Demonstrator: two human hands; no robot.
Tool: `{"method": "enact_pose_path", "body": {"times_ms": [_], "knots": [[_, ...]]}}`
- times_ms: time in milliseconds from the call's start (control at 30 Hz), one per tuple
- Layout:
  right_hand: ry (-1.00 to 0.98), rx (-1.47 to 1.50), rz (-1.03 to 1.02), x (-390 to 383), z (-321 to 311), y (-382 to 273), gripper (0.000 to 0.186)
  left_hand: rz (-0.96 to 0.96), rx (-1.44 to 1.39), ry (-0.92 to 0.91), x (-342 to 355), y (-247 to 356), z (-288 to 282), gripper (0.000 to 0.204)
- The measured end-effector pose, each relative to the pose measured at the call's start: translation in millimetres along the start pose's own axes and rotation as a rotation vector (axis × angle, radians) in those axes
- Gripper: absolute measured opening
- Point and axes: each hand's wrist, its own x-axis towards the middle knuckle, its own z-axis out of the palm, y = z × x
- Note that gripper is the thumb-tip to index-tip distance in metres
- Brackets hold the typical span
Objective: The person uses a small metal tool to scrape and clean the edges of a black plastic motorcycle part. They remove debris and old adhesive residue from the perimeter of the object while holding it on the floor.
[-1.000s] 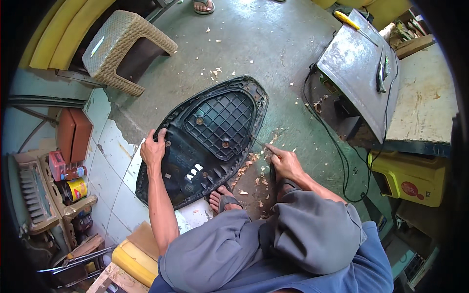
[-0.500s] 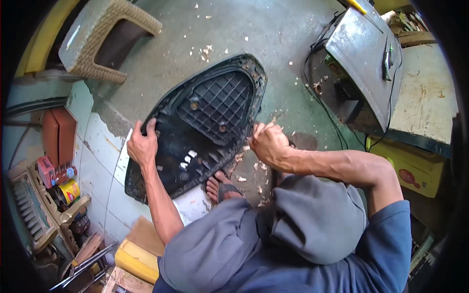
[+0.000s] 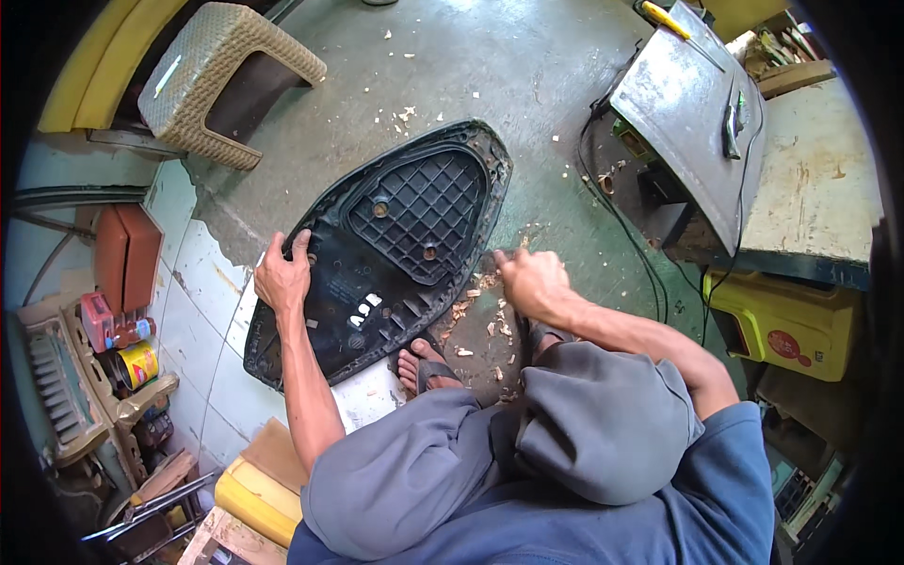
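A black motorcycle seat base (image 3: pixel 363 273) lies with its ribbed underside up, its narrow end pointing away from me. My left hand (image 3: pixel 283 273) is closed over its left rim, thumb and fingers on the edge. Just off the right rim, my right hand (image 3: pixel 537 282) is closed in a pinch. A small dark bit shows at its fingertips, too little of it to name. White marks and two round holes show on the underside, and the rim is ragged along its edge.
Pale scraps litter the floor (image 3: pixel 414 56) by my sandalled feet. A woven-pattern stool (image 3: pixel 198 89) stands far left. To the right are a metal-topped stand (image 3: pixel 692 104) with a yellow-handled screwdriver (image 3: pixel 667 19), cables and a yellow container (image 3: pixel 786 325). Tools and jars crowd the lower left.
My right hand has moved slightly right, away from the seat's rim, and its forearm has swung lower. My left hand keeps its grip on the left rim. The whole view has shifted slightly.
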Motion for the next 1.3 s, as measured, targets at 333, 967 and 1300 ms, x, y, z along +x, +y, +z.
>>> {"method": "enact_pose_path", "body": {"times_ms": [333, 967, 1300], "knots": [[0.018, 0.415, -0.124, -1.1, 18.2, 56.2, 0.048, -0.020, -0.030, -0.050, 30.1, -14.9, 22.7, 0.083], [0.050, -0.384, -0.236, 9.0, -5.7, -20.8, 0.037, -0.071, 0.030, -0.021, 8.0, -11.1, 24.5, 0.072], [-0.037, 0.326, -0.215, 7.1, -3.6, 34.5, 0.055, -0.067, -0.027, -0.028, 14.3, -18.8, 28.5, 0.079]]}}
